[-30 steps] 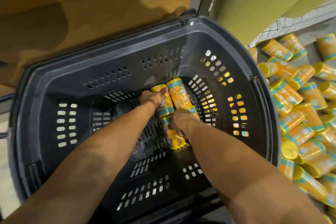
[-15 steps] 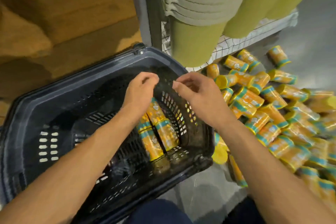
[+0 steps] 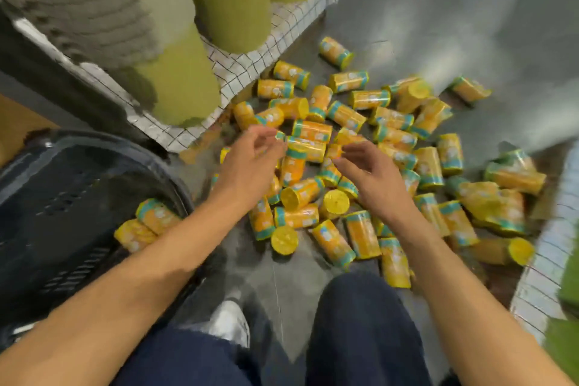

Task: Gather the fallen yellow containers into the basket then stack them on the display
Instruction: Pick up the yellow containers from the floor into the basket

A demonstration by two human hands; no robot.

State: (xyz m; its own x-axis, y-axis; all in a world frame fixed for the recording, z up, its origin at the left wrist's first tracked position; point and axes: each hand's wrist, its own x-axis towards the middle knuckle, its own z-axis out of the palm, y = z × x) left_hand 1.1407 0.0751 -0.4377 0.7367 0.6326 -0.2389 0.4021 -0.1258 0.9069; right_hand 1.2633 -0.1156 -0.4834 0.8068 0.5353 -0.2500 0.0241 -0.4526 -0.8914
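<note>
The basket [image 3: 72, 197] is set at the left, with two containers [image 3: 155, 215] lying in it; the fallen containers [image 3: 313, 130] are strewn on the floor [image 3: 470, 9] to its right — just before the wire shelf [image 3: 247, 66], on which tall rolls [image 3: 232, 3] are stood.

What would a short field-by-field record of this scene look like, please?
Left hand: loosely curled, empty, over the pile
Right hand: fingers relaxed, empty, over the pile
Basket: dark, on the person's left
In basket: at least two yellow containers
Floor pile: many more lying scattered on the grey floor
Task stage: gathering; most not yet in the basket
</note>
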